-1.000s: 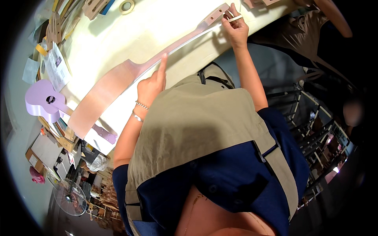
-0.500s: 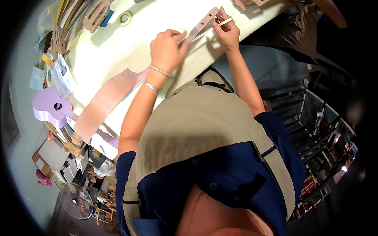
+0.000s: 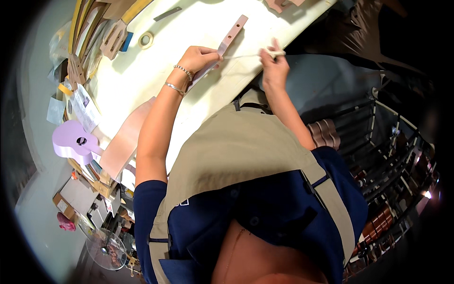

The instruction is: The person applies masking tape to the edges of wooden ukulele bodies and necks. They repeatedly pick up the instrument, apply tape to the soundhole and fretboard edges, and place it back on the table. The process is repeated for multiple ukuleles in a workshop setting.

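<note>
A long pinkish strap-like piece (image 3: 231, 37), its narrow end pierced with several holes, lies on the pale table near its front edge. My left hand (image 3: 201, 59) is over its narrow part, fingers pinched together at its edge on one end of a thin white strip (image 3: 243, 57). The strip runs taut to the right, off the strap. My right hand (image 3: 275, 68), slightly blurred, grips the strip's other end together with a small white bundle (image 3: 276, 53); the bundle's kind is unclear. My left forearm covers part of the strap; its broad tan part (image 3: 125, 142) shows beyond.
At the left stand a small lilac guitar (image 3: 75, 140) and some papers (image 3: 85, 106). A tape roll (image 3: 146, 40), a slotted wooden piece (image 3: 113, 40) and a dark flat tool (image 3: 168, 13) lie farther back. A tube-framed rack (image 3: 397, 113) stands right, beside the brown covering (image 3: 369, 28).
My right hand has drawn down and away from the strap, and the white strip now spans the gap between my hands. My left hand has moved slightly back along the strap.
</note>
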Motion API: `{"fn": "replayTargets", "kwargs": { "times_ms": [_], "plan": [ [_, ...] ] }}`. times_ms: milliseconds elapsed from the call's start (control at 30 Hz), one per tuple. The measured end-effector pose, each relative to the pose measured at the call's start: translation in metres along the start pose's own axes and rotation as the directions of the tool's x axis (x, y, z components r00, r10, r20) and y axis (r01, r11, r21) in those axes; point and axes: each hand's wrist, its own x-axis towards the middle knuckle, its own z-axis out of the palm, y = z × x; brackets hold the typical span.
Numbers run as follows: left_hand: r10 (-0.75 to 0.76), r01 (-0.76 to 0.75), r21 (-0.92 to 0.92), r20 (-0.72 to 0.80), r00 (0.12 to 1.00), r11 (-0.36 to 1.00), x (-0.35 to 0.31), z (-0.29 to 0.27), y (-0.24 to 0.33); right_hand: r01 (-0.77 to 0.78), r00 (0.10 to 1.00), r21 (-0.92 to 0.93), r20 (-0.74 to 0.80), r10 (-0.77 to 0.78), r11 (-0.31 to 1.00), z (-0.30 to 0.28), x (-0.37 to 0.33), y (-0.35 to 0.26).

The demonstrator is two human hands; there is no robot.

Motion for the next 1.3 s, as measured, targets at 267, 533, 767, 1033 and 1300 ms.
{"fn": "replayTargets", "kwargs": {
  "times_ms": [267,533,767,1033,1300],
  "plan": [
    [0.633,-0.166,0.936,-0.074,0.770,0.311,-0.039,0.007,-0.039,0.544,0.837,-0.779,0.475,-0.272,0.311,-0.049,0.053,-0.067],
    [0.099,0.032,0.554,-0.205,0.974,0.832,-0.086,-0.043,-0.007,0.939,0.322,-0.338,0.929,-0.184,-0.068,0.043,0.051,-0.067],
    [0.321,-0.121,0.591,-0.247,0.914,0.798,-0.065,-0.039,-0.039,0.945,0.165,-0.121,0.978,-0.124,0.303,0.068,0.024,0.013],
    [0.741,-0.104,0.860,-0.362,0.565,0.500,-0.048,0.014,-0.049,0.950,0.174,-0.122,0.971,-0.163,0.288,0.069,0.022,0.011],
    [0.799,-0.017,0.953,-0.244,0.549,0.303,-0.074,-0.007,-0.052,0.953,0.170,-0.121,0.972,-0.161,0.276,0.070,0.023,0.008]
  ]
}}
